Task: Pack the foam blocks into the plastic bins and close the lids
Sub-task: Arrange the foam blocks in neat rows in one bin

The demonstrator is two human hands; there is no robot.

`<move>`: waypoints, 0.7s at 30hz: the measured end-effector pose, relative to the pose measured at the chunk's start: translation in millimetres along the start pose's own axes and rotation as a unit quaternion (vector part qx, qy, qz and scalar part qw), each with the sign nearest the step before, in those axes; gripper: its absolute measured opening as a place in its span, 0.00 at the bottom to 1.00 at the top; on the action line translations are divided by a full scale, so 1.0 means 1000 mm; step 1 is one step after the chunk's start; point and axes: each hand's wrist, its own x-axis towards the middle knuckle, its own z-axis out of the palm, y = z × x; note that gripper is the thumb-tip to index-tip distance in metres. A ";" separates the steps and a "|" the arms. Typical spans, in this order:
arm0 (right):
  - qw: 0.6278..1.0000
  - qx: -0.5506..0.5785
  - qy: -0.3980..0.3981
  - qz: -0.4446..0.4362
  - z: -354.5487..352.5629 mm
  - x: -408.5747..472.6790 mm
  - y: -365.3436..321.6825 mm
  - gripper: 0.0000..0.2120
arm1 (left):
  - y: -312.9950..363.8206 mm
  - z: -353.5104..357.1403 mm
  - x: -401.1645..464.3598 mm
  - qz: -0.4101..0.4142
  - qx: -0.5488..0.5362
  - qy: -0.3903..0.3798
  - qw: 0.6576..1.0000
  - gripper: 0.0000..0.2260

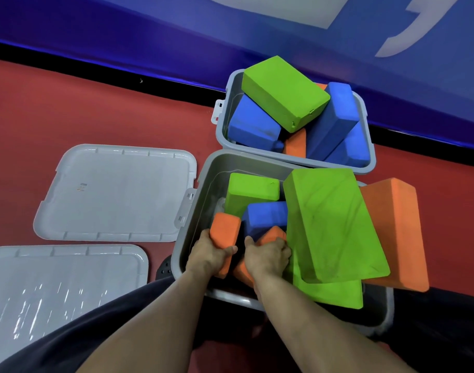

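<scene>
Two grey plastic bins stand open on the red floor. Inside the near bin [203, 184], my left hand [211, 251] grips an orange foam block [225, 230] at its left side. My right hand [268, 255] grips a second orange block [272, 234] beside it. A green block [250, 191] and a blue block [268, 215] lie deeper in this bin. A large green block [332, 224] leans over its right side on another green one, with an orange block [397, 232] behind. The far bin [222, 130] holds blue, orange and one green block [281, 91] piled above its rim.
Two grey lids lie on the floor to the left: one [114, 192] next to the near bin, the other [63, 286] closer to me. A blue padded wall [149, 30] runs behind the bins. My dark-clothed leg fills the lower left.
</scene>
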 end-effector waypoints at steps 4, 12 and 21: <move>0.996 -0.017 -0.011 0.090 0.007 -0.005 -0.004 0.47 | -0.002 0.001 0.000 -0.007 -0.007 0.014 1.000 0.33; 0.975 0.077 -0.003 0.207 0.024 0.008 -0.002 0.47 | -0.005 -0.001 0.003 -0.022 -0.057 0.041 0.997 0.35; 0.969 0.159 -0.005 0.189 0.036 0.011 0.024 0.52 | -0.005 0.000 0.002 -0.013 -0.045 0.042 0.998 0.35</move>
